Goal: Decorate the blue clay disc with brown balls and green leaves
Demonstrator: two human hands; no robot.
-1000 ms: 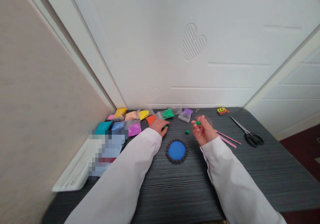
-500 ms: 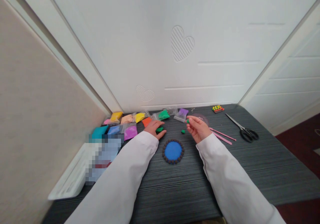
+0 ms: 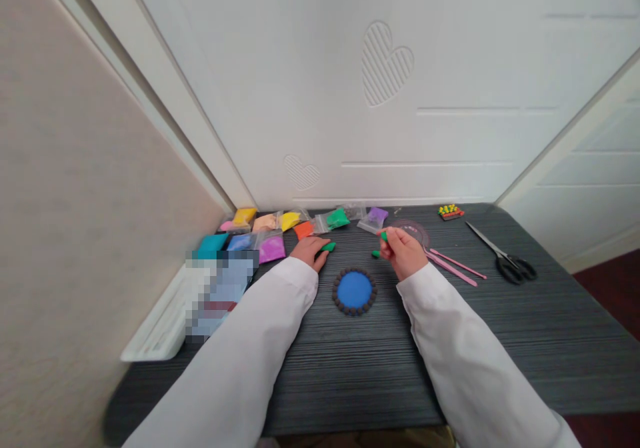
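Observation:
My left hand [image 3: 309, 251] rests on the dark table, fingers curled over a lump of green clay [image 3: 327, 247]. My right hand [image 3: 401, 251] is raised a little, pinching a small green clay piece [image 3: 383, 237] between its fingertips. Another small green bit [image 3: 375, 254] lies on the table between the hands. A blue clay disc [image 3: 355, 290] ringed with dark balls lies just in front of both hands.
Several bags of coloured clay [image 3: 273, 248] line the back left. Pink sticks [image 3: 453, 265], a clear round lid [image 3: 415, 232], black scissors [image 3: 510, 262] and a small colourful piece [image 3: 449, 212] lie to the right. A white tray [image 3: 155, 331] sits at the left edge of the dark table [image 3: 500, 341].
The view has shifted slightly. My right hand has closed its fingers more tightly on the small green piece; my left hand stays on the green lump.

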